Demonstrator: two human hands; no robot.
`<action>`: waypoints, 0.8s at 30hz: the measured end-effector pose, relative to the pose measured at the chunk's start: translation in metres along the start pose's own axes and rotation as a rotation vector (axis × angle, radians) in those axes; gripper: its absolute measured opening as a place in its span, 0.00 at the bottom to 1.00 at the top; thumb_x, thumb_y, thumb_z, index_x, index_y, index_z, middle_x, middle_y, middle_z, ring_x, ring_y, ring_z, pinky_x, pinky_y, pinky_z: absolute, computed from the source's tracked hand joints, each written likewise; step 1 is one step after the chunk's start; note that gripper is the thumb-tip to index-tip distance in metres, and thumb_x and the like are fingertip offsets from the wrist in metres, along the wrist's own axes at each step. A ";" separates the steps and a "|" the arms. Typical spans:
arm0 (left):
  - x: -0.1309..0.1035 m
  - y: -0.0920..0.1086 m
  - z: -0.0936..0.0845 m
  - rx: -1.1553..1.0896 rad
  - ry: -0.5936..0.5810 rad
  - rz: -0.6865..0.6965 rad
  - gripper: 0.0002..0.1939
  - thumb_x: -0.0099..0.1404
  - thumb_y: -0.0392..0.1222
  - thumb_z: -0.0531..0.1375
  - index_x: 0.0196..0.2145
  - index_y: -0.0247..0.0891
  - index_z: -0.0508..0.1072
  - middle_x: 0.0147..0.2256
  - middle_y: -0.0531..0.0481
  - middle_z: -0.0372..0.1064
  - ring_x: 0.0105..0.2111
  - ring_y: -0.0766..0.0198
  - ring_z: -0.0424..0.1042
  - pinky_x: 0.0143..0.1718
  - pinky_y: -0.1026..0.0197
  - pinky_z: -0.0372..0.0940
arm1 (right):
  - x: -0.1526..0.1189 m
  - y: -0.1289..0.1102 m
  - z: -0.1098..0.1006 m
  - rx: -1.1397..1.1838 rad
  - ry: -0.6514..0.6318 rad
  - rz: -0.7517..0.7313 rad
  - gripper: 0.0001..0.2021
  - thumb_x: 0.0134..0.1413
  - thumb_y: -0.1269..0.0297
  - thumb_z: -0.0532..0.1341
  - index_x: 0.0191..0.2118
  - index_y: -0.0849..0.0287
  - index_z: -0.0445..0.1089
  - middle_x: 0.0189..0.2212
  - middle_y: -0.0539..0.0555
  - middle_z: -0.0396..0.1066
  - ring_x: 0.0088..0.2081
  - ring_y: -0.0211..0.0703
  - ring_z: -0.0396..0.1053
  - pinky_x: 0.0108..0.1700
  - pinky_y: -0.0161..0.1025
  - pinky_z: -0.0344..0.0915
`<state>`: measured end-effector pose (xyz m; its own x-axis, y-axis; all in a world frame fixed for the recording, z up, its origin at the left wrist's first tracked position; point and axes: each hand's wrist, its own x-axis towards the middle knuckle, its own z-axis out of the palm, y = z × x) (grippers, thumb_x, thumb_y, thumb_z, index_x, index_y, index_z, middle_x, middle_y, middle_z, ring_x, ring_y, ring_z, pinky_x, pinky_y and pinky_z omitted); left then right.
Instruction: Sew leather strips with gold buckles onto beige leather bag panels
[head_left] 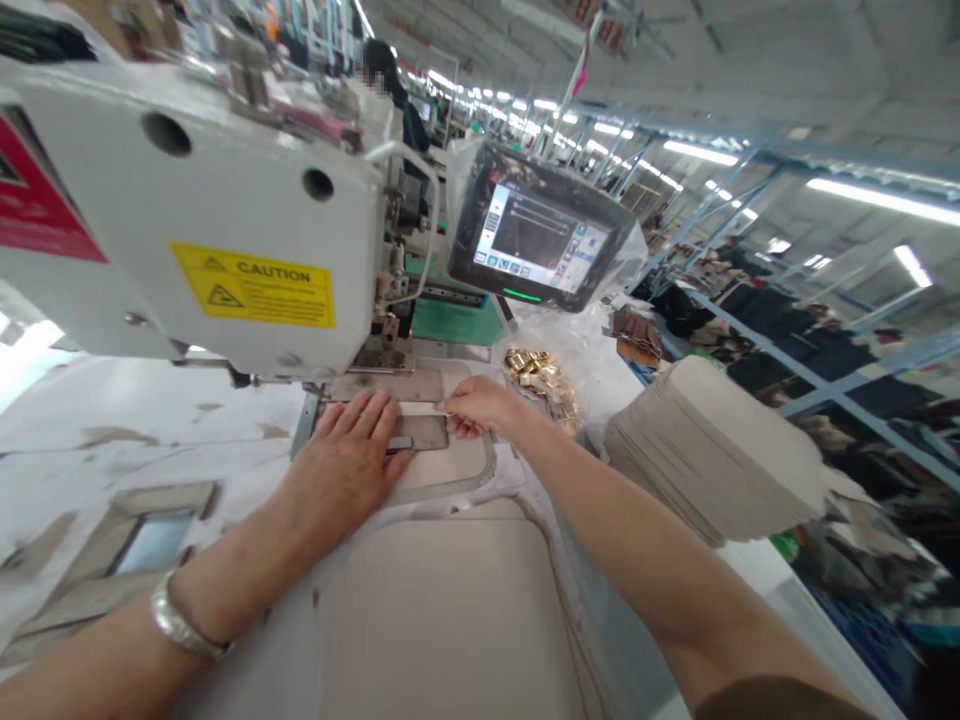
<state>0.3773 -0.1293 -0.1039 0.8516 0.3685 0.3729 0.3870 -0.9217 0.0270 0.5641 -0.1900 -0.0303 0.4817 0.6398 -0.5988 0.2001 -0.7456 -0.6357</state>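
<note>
- The machine [255, 190] is standing ahead of you and to the left, its head looming over the work.
- The near panel [450, 610], beige and round-cornered, is lying closest to you, between your forearms.
- The stack [705, 450] of similar beige pieces is sitting to the right, beyond your right forearm.
- The screen [540, 235] is glowing above the work, tilted, in a clear wrap.
- The far panel [442, 468] is lying under your hands, just beyond the near panel, with a windowed plate [409, 384] on top of it.
- Your left hand [352, 445] is resting flat, palm down, fingers side by side and pointing towards the machine; it is covering the plate's left part.
- Your right hand [480, 405] is coming in from the right, thumb and fingertips appearing pinched together on the strip's right end.
- The buckles [544, 380], gold and loosely heaped, are lying just beyond your right hand.
- The strip [417, 408], pale and narrow, is lying on the plate between your hands, its long axis running left to right. Your right hand is reaching it end-on, while its left end is meeting your left fingers; whether it is passing beneath them, you cannot tell.
</note>
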 end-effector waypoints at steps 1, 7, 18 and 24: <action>0.003 0.004 0.000 0.003 -0.008 0.026 0.27 0.71 0.45 0.50 0.59 0.23 0.68 0.62 0.29 0.63 0.62 0.41 0.64 0.62 0.41 0.60 | -0.001 0.000 0.000 0.004 0.000 -0.006 0.16 0.66 0.71 0.60 0.24 0.62 0.62 0.12 0.46 0.65 0.12 0.30 0.61 0.16 0.24 0.59; 0.021 0.027 -0.009 -0.035 -0.043 0.159 0.23 0.68 0.33 0.50 0.58 0.24 0.69 0.57 0.31 0.71 0.56 0.51 0.72 0.59 0.50 0.65 | 0.000 0.002 0.001 0.032 0.003 -0.032 0.16 0.65 0.74 0.59 0.24 0.62 0.63 0.11 0.46 0.65 0.11 0.30 0.61 0.16 0.24 0.58; -0.019 -0.016 -0.030 0.028 -0.001 -0.090 0.22 0.69 0.47 0.53 0.51 0.27 0.72 0.52 0.29 0.72 0.51 0.42 0.73 0.54 0.42 0.67 | 0.002 0.013 0.000 0.118 0.012 -0.095 0.13 0.64 0.74 0.59 0.27 0.60 0.62 0.12 0.45 0.66 0.12 0.32 0.64 0.16 0.26 0.61; -0.018 -0.016 -0.024 0.076 -0.012 -0.058 0.22 0.70 0.46 0.54 0.51 0.24 0.72 0.50 0.29 0.73 0.49 0.42 0.73 0.53 0.44 0.68 | -0.009 0.004 -0.007 0.113 -0.072 -0.069 0.13 0.62 0.78 0.56 0.26 0.62 0.63 0.14 0.49 0.68 0.14 0.34 0.66 0.19 0.28 0.64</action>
<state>0.3472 -0.1242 -0.0887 0.8311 0.4228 0.3612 0.4610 -0.8871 -0.0222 0.5666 -0.2002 -0.0238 0.4071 0.7036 -0.5824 0.1311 -0.6761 -0.7251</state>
